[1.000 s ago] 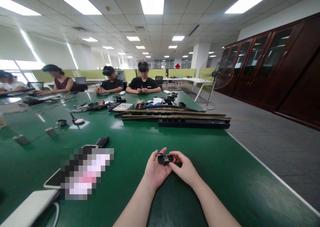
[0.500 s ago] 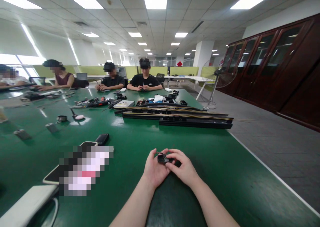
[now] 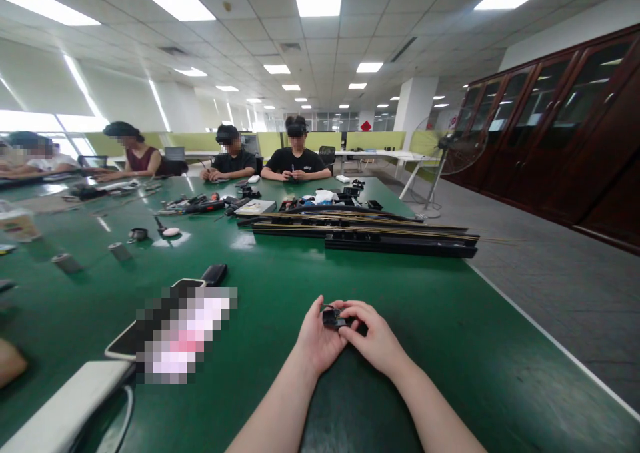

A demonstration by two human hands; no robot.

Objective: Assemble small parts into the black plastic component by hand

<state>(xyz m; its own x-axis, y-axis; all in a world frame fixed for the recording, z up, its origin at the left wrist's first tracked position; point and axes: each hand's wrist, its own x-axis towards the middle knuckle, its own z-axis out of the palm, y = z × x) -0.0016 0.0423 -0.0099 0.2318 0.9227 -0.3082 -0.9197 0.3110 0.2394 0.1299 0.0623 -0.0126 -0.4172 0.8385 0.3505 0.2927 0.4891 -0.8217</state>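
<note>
My left hand (image 3: 316, 336) and my right hand (image 3: 377, 338) meet just above the green table (image 3: 450, 333), near its front edge. Between them they grip a small black part (image 3: 332, 318) with a thin wire loop on top. The left hand cradles it from below with fingers curled. My right hand's thumb and fingers pinch its right end and hide that side.
A phone (image 3: 150, 330) and a small black case (image 3: 214, 274) lie to the left, a white box (image 3: 65, 410) at the near left corner. Long black rails (image 3: 380, 236) cross the table's middle. Several seated people work at the far end. A fan (image 3: 453, 153) stands right.
The view has shifted slightly right and up. My right fingers have closed further over the part's right end. Another person's hand has come into sight at the left edge.
</note>
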